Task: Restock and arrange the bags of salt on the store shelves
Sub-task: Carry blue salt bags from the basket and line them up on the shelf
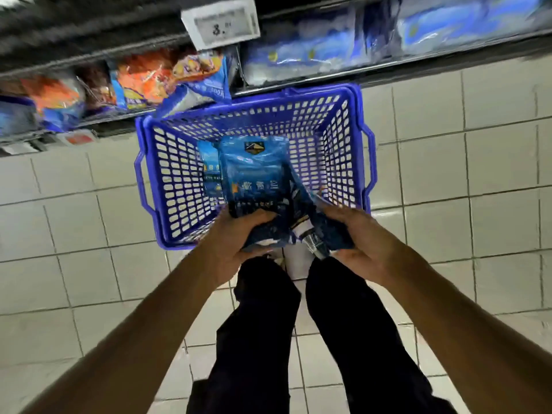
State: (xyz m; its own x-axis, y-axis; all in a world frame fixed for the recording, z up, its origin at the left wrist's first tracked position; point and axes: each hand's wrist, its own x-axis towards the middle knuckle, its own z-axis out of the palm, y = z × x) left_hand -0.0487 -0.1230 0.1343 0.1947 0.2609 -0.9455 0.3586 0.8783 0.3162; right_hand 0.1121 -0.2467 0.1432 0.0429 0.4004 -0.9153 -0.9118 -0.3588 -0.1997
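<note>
Blue glossy salt bags (257,171), both hands' grip, over basket (355,150).

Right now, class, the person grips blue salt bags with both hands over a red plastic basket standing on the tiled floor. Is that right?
One detail is wrong: the basket is blue, not red. The head view shows the left hand and right hand gripping the blue salt bags over it, on the tiled floor.
</note>
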